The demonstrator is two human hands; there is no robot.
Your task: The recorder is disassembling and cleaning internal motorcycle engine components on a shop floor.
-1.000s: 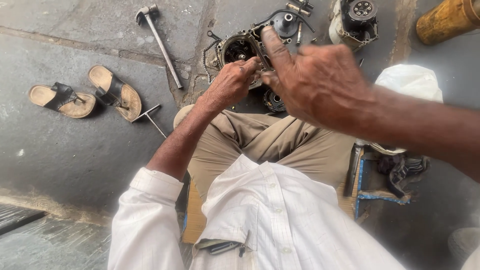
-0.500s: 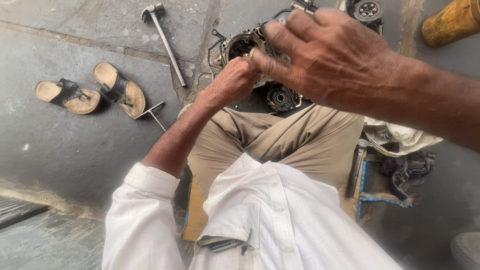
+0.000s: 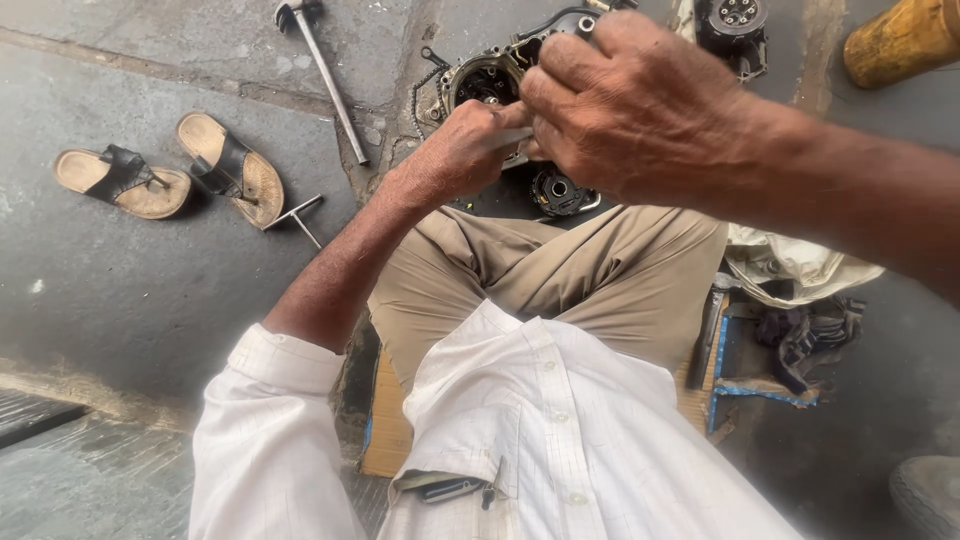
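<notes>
The engine case [image 3: 490,85] lies on the floor [image 3: 150,290] by the knees, at the top edge. Since a second ago the right hand [image 3: 640,115] has closed in over the left hand [image 3: 465,150]; both pinch something small and pale between curled fingers. What it is stays hidden.

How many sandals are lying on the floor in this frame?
2: one sandal far left, the other sandal just right of it, angled, near a small T-handle tool. None appear hidden.
</notes>
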